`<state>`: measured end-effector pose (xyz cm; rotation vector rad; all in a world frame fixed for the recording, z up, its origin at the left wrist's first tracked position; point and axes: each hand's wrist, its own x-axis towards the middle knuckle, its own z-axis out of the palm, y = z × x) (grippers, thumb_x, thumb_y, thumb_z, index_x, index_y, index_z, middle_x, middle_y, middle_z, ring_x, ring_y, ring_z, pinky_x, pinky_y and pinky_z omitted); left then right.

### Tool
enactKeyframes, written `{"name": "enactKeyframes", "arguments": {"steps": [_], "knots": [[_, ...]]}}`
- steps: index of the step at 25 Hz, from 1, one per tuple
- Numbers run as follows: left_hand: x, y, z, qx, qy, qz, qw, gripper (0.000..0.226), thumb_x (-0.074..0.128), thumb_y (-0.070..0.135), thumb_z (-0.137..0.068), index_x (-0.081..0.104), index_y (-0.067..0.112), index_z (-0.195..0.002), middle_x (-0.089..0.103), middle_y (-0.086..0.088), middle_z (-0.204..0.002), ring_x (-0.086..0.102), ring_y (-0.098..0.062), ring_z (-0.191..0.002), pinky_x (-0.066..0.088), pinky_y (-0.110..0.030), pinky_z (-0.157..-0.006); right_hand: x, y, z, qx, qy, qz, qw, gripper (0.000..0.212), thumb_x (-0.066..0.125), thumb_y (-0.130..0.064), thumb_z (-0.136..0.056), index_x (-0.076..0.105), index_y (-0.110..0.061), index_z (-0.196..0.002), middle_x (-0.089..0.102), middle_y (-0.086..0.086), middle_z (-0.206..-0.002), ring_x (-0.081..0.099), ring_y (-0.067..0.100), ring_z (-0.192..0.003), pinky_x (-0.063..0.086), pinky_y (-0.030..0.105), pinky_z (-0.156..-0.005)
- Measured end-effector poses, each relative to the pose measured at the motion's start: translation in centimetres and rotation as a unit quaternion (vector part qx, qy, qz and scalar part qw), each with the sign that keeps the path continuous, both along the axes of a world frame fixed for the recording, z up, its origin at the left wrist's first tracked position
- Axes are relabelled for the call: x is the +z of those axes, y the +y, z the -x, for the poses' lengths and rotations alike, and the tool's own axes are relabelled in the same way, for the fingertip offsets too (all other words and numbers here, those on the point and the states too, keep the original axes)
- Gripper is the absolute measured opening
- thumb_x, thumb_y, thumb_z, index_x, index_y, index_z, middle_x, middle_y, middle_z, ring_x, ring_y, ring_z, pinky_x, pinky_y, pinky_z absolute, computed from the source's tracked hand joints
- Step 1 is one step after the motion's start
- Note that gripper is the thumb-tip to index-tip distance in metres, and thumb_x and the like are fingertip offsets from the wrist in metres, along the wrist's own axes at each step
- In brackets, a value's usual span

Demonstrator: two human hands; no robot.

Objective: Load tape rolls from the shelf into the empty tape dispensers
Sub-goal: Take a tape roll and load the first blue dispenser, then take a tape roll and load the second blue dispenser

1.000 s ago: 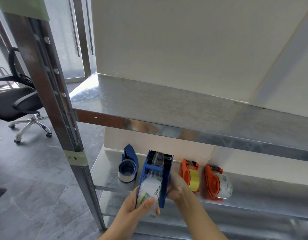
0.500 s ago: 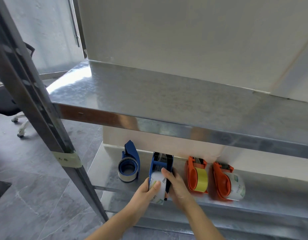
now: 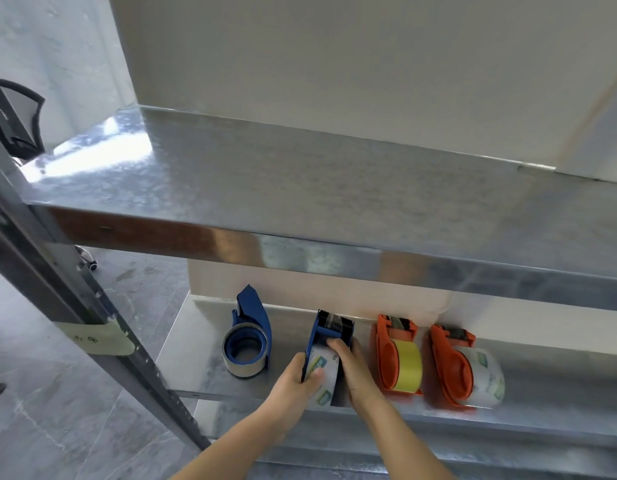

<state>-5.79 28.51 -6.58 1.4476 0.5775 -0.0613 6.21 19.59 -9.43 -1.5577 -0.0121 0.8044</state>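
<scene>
Altogether, four dispensers stood in a row on the lower shelf (image 3: 196,362) of a metal rack, two blue and two orange. Farthest left was a blue dispenser (image 3: 249,336) lying on its side, a grey-rimmed roll (image 3: 244,353) in it with its open core facing up. Next came the second blue dispenser (image 3: 329,332), standing with its toothed blade toward the back wall and carrying a clear printed roll (image 3: 322,379). To its right an orange dispenser (image 3: 386,355) held a yellow roll (image 3: 408,367), and beside that, the last orange one (image 3: 447,365) held another clear printed roll (image 3: 487,377). That made four rolls, one in each dispenser.

Two bare hands reached in from below, both at the second blue dispenser. The left hand (image 3: 293,386) curled round the dispenser's left side plate, thumb pressed on the face of the clear roll, fingers hidden behind the plate. The right hand (image 3: 355,368) lay along the right side, wrist low, fingers bent over the top of the roll just beneath the blade, closed onto the dispenser. The dispenser sat near the shelf's front edge; whether it rested fully on the shelf could not be told. The upper shelf (image 3: 300,188) spanned the view above.
</scene>
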Motion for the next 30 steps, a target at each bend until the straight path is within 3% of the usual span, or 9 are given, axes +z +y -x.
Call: {"name": "enactKeyframes", "arguments": {"steps": [3,6,10,13,16,19,24,26,30], "knots": [[0.0,0.0,-1.1,0.037,-0.012,0.033,0.999,0.015,0.049,0.024,-0.100,0.053,0.013,-0.111,0.066,-0.012,-0.115,0.062,-0.029,-0.110,0.050,-0.039,-0.097,0.0,1.0,-1.1,0.009,-0.044,0.053,0.998,0.053,0.059,-0.054,-0.066,0.050,-0.030,-0.112,0.069,0.007,-0.104,0.067,0.025,-0.098,0.053,0.045,-0.088],[0.0,-0.3,-1.9,0.070,-0.020,0.060,0.996,0.013,0.050,0.021,-0.100,0.054,0.014,-0.110,0.067,-0.011,-0.114,0.064,-0.027,-0.109,0.051,-0.045,-0.101,-0.3,1.4,-1.7,0.007,-0.063,0.084,0.994,0.043,0.050,-0.054,-0.072,0.051,-0.031,-0.109,0.070,0.008,-0.100,0.067,0.029,-0.094,0.052,0.052,-0.091],[-0.1,-0.4,-3.0,0.095,-0.010,0.069,0.993,0.016,0.050,0.022,-0.100,0.053,0.011,-0.111,0.068,-0.010,-0.112,0.066,-0.023,-0.103,0.056,-0.035,-0.087,0.4,1.8,-1.5,-0.002,-0.043,0.131,0.990,0.032,0.043,-0.047,-0.089,0.059,-0.023,-0.100,0.071,0.011,-0.095,0.067,0.029,-0.090,0.052,0.049,-0.092],[0.3,-0.6,-3.9,0.116,0.004,0.068,0.991,0.012,0.050,0.022,-0.100,0.053,0.012,-0.104,0.067,-0.009,-0.106,0.067,-0.019,-0.092,0.056,-0.029,-0.077,1.7,0.5,0.0,-0.024,-0.111,0.150,0.982,0.033,0.040,-0.047,-0.099,0.063,-0.028,-0.085,0.069,-0.004,-0.089,0.066,0.014,-0.088,0.051,0.036,-0.085],[0.4,-0.3,-4.5,0.123,0.005,0.075,0.990,0.012,0.051,0.023,-0.099,0.053,0.013,-0.104,0.067,-0.011,-0.107,0.066,-0.022,-0.096,0.056,-0.036,-0.085,2.7,-2.1,2.9,-0.021,-0.150,0.120,0.981,0.016,0.055,-0.050,-0.091,0.060,-0.037,-0.099,0.063,-0.022,-0.097,0.058,-0.006,-0.093,0.045,0.021,-0.077],[0.2,0.0,-4.6,0.112,0.013,0.059,0.992,0.022,0.053,0.026,-0.098,0.054,0.010,-0.113,0.067,-0.010,-0.111,0.065,-0.022,-0.102,0.054,-0.034,-0.087,3.0,-2.9,4.1,0.023,-0.221,0.164,0.961,0.032,0.071,-0.040,-0.083,0.057,-0.036,-0.112,0.060,-0.028,-0.096,0.057,-0.008,-0.092,0.042,0.010,-0.074],[0.0,0.4,-3.9,0.107,0.020,-0.082,0.991,0.025,0.059,0.035,-0.094,0.058,0.014,-0.108,0.069,-0.002,-0.103,0.065,-0.016,-0.092,0.056,-0.031,-0.078,2.9,-2.9,4.3,0.041,-0.294,0.195,0.935,0.033,0.071,-0.024,-0.085,0.057,-0.039,-0.111,0.060,-0.034,-0.084,0.057,-0.022,-0.082,0.045,0.002,-0.065],[0.2,0.7,-3.1,0.093,0.017,-0.153,0.984,0.030,0.060,0.039,-0.092,0.058,0.016,-0.110,0.067,0.006,-0.098,0.063,-0.009,-0.086,0.050,-0.018,-0.066,2.8,-3.0,4.3,0.049,-0.298,0.195,0.933,0.033,0.071,-0.024,-0.086,0.058,-0.040,-0.112,0.063,-0.031,-0.089,0.061,-0.015,-0.087,0.046,0.005,-0.067],[0.8,2.1,0.2,0.099,-0.006,-0.230,0.968,0.024,0.062,0.037,-0.091,0.054,0.028,-0.111,0.063,0.016,-0.099,0.058,0.005,-0.084,0.045,-0.010,-0.070,2.8,-3.2,4.0,0.060,-0.297,0.204,0.931,0.033,0.070,-0.026,-0.086,0.056,-0.038,-0.113,0.062,-0.030,-0.093,0.061,-0.009,-0.089,0.046,0.010,-0.069]]}}
